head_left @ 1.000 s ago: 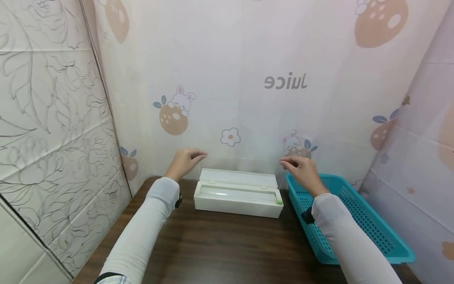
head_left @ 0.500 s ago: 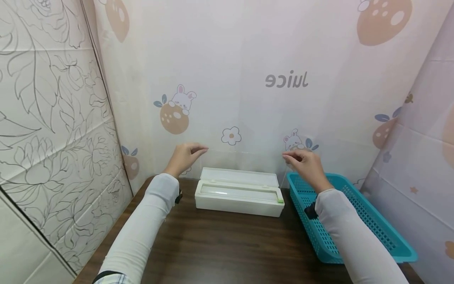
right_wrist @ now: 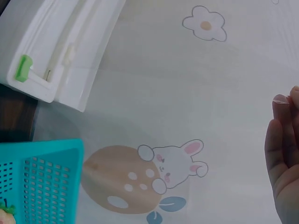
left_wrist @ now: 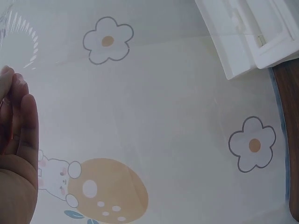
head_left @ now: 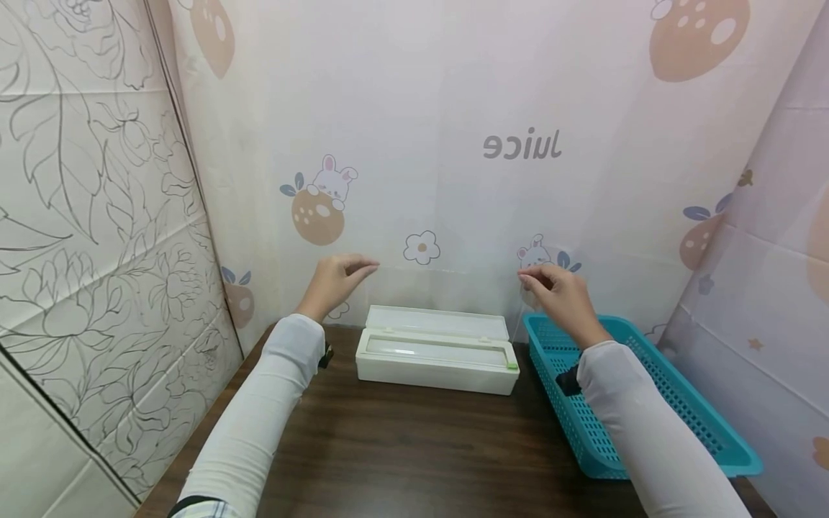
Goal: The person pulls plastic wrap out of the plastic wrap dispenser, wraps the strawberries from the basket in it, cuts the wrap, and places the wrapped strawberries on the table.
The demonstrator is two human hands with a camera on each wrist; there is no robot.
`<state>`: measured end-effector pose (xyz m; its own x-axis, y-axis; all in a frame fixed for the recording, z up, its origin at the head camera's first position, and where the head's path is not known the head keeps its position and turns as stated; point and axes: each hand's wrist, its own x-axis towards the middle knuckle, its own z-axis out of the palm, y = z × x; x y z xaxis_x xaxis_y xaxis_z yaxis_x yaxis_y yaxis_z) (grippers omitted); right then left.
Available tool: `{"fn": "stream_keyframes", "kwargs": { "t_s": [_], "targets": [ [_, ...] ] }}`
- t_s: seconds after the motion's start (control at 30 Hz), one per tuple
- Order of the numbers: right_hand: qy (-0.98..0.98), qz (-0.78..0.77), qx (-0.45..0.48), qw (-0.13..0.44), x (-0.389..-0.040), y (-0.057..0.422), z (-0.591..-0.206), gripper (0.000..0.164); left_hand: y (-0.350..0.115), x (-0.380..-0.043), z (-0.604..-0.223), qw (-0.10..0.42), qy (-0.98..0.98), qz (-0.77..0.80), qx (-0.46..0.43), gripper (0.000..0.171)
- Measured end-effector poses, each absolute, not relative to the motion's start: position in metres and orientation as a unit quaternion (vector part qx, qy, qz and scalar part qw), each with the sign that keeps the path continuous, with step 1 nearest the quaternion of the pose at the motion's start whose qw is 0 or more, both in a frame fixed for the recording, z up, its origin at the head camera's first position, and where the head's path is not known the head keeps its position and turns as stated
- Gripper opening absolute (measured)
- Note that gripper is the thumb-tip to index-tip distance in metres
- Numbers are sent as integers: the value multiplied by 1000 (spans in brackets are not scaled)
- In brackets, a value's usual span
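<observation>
My left hand (head_left: 332, 284) is raised above the left end of the white cling film dispenser (head_left: 435, 376), thumb and fingertips pinching a corner of clear cling film (left_wrist: 32, 49). My right hand (head_left: 565, 301) pinches the opposite side over the dispenser's right end. Between them the film stretches, almost invisible against the patterned curtain; fine creases fan out by the left fingertips in the left wrist view. The dispenser's long lid (head_left: 437, 321) is tipped back. A green slider (right_wrist: 23, 68) sits at the right end of its front bar.
On the right stands a teal perforated basket (head_left: 550, 403), under my right forearm. Part of a pale round item with a green leafy top (right_wrist: 6, 215) shows inside it. The dark wooden table (head_left: 401, 446) backs onto a printed curtain (head_left: 421, 108).
Both hands have risen a little with the film pinched between them, the left a bit more steadily upward. The dispenser and basket have stayed put.
</observation>
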<state>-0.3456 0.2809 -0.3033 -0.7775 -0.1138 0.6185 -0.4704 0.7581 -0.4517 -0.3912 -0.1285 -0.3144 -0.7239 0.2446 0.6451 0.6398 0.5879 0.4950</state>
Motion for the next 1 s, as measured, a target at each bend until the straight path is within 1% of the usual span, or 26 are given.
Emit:
{"fn": "stream_keyframes", "kwargs": {
  "t_s": [0.13,0.33,0.73,1.0],
  "targets": [
    [-889,305,171,297,-345,282,-299,21,-129,-390,-312,271,-846,-382,-256,21],
    [-888,305,179,294,-344,283,-294,26,-129,-389,-306,276,-835,-399,-260,20],
    [-878,293,201,319,-342,284,-275,20,-131,-389,-286,268,-820,-424,-275,19],
    [-876,287,206,328,-339,284,-268,21,-131,-385,-279,277,-819,-421,-275,18]
  ]
}}
